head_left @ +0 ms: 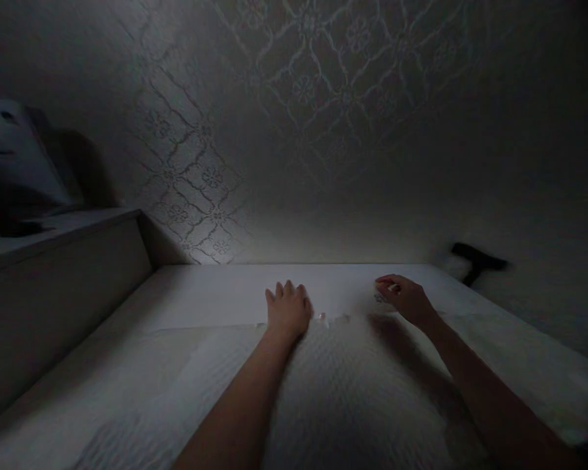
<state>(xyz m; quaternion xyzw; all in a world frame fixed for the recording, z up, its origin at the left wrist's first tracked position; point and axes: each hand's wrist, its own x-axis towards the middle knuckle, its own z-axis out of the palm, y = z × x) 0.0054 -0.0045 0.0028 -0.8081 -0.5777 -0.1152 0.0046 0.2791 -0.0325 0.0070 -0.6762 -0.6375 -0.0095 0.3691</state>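
My left hand lies with fingers spread on the smooth white strip at the back of the surface, close to the strip's front edge. To its right are a few tiny pale bits along that edge; what they are I cannot tell. My right hand is over the right part of the strip, thumb and fingertips pinched together. Whatever they hold, if anything, is too small and dim to name. Just below those fingertips is a small dark patterned mark. A textured pale covering stretches in front of the strip.
A wall with floral lattice wallpaper rises behind the surface. At left stands a raised pale ledge, bearing a white box-like object. A black T-shaped object is at the right edge. The light is dim.
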